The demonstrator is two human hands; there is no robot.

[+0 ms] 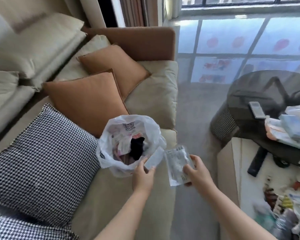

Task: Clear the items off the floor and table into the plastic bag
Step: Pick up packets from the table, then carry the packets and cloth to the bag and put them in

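From the head view, I look down at the sofa (151,94), where the plastic bag (128,134) stands open on the seat, just beside the checked cushion (47,153). Inside it I see some packets and one black thing. My left hand (143,174) is at the near rim of the bag, and its fingers (142,164) pinch a small clear packet (153,159) that lies over the rim. My right hand (197,172) is just right of the bag, over the floor (196,108), and its fingers grasp a flat clear pouch (177,166) with white contents, tilted toward the bag.

I judge that the step in hand is the dropping in of these two pieces. The next move calls for releasing the small packet into the mouth, then bringing the pouch left over the opening and letting it go; the rim is soft and may fold shut.

On the right, the surface (232,170) carries many more papers, packets and a dark remote (257,161), so much of the task remains.
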